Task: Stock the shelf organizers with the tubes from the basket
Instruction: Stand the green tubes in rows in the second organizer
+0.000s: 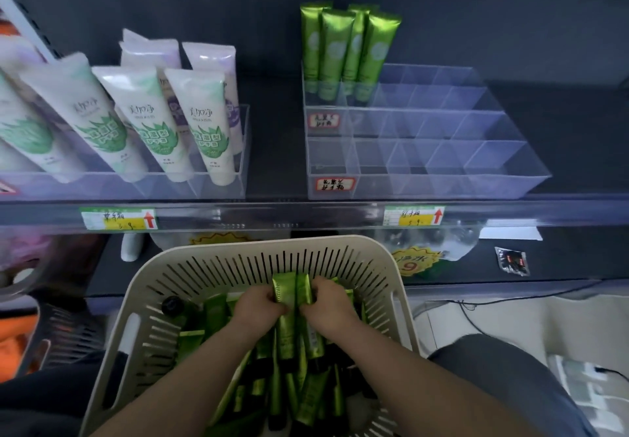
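A cream slotted basket (177, 266) in front of me holds several metallic green tubes (272, 382) with dark caps. Both hands are down in it. My left hand (259, 306) grips a green tube (285, 304) by its upper part. My right hand (327, 302) grips another green tube (304, 295) right beside it. On the shelf above, a clear tiered organizer (442, 161) has several green tubes (347, 52) standing in its back left cells; its other cells are bare.
A second clear organizer (218, 188) at the left holds several white tubes with green leaf print (200, 123) and purple ones behind. Price labels (119, 219) run along the shelf edge. A lower shelf carries a small dark packet (512, 261). A cable lies on the floor at the right.
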